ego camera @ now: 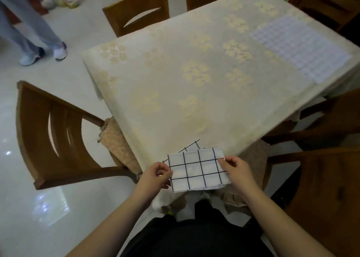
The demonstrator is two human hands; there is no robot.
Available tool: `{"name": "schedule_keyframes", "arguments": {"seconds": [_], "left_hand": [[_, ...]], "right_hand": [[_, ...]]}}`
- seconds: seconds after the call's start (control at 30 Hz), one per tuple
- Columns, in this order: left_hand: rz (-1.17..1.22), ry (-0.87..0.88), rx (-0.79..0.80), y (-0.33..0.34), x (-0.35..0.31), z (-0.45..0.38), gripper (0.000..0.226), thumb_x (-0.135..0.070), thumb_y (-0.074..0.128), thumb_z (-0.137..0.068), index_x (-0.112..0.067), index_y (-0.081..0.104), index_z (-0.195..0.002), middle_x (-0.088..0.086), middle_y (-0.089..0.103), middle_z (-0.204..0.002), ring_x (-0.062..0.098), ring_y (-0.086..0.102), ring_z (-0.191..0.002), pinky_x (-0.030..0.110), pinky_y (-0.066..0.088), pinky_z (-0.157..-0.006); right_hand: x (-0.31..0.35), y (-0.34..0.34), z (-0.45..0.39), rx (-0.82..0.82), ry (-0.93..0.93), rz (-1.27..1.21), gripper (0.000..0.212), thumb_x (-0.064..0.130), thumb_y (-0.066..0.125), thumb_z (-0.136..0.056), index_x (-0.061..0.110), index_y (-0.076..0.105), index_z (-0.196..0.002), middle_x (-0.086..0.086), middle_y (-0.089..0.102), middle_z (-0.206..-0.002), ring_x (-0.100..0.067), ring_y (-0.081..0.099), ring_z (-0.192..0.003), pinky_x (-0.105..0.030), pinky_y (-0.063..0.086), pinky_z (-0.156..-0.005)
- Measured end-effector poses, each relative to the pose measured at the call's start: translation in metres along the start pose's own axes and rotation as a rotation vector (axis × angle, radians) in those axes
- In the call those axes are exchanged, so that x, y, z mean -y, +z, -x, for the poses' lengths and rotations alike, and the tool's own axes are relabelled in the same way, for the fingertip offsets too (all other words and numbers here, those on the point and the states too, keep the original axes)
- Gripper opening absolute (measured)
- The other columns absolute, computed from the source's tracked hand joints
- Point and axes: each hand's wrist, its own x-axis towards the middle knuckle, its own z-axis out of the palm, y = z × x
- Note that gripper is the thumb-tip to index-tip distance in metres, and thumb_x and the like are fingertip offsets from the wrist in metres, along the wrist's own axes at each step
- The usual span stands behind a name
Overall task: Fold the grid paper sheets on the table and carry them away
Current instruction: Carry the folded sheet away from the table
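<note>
pinching folded white black-gridded sheet (198, 170), both hands (196, 172), edges uneven

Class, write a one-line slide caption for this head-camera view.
Both hands, left and right, pinch a folded grid sheet at the table's near edge; another grid sheet lies farther away.

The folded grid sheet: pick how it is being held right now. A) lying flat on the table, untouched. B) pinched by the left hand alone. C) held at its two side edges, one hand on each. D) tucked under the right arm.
C: the left hand pinches the left edge of the folded grid sheet and the right hand pinches its right edge, at the near end of the table.
</note>
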Motion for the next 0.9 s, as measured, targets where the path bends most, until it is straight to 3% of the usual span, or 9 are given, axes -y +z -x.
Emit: {"name": "schedule_keyframes", "arguments": {"seconds": [0.2, 0.33, 0.53, 0.73, 0.9], "left_hand": [[0.018, -0.085, -0.226, 0.014, 0.006, -0.006, 0.012, -0.010, 0.067, -0.090, -0.007, 0.061, -0.099, 0.002, 0.063, -0.069, 0.004, 0.063, -0.056, 0.023, 0.053, -0.058], [0.004, -0.130, -0.316, 0.026, 0.014, -0.010, 0.020, -0.011, 0.070, -0.089, -0.008, 0.063, -0.107, 0.006, 0.068, -0.074, 0.006, 0.066, -0.058, 0.020, 0.054, -0.057], [-0.013, -0.202, -0.427, 0.038, 0.025, -0.015, 0.016, -0.015, 0.069, -0.089, -0.005, 0.066, -0.102, 0.006, 0.068, -0.079, 0.008, 0.062, -0.061, 0.013, 0.051, -0.053], [-0.023, -0.237, -0.490, 0.048, 0.035, -0.018, 0.016, -0.018, 0.071, -0.088, -0.012, 0.060, -0.098, 0.011, 0.067, -0.084, 0.019, 0.064, -0.070, 0.029, 0.059, -0.065], [-0.027, -0.245, -0.528, 0.050, 0.041, -0.017, 0.012, -0.021, 0.069, -0.088, -0.018, 0.059, -0.093, 0.006, 0.068, -0.082, 0.019, 0.067, -0.075, 0.033, 0.060, -0.071]], "right_hand": [[0.008, 0.011, -0.055, 0.169, -0.080, 0.257, 0.012, 0.022, 0.067, -0.091, 0.010, 0.066, -0.087, 0.002, 0.066, -0.079, -0.012, 0.060, -0.071, -0.016, 0.043, -0.057], [0.008, 0.019, -0.088, 0.248, -0.123, 0.399, 0.015, 0.027, 0.068, -0.089, 0.012, 0.066, -0.088, 0.002, 0.066, -0.082, -0.016, 0.060, -0.076, -0.024, 0.041, -0.061], [0.006, 0.023, -0.111, 0.372, -0.204, 0.555, 0.021, 0.033, 0.069, -0.089, 0.014, 0.064, -0.095, 0.000, 0.066, -0.087, -0.014, 0.059, -0.079, -0.023, 0.040, -0.062], [0.008, 0.027, -0.118, 0.423, -0.257, 0.637, 0.018, 0.033, 0.068, -0.090, 0.016, 0.062, -0.093, 0.003, 0.063, -0.085, -0.010, 0.056, -0.075, -0.018, 0.038, -0.059], [0.010, 0.031, -0.123, 0.438, -0.249, 0.667, 0.019, 0.033, 0.068, -0.089, 0.017, 0.063, -0.096, 0.005, 0.062, -0.085, -0.011, 0.057, -0.078, -0.020, 0.039, -0.062]]}}
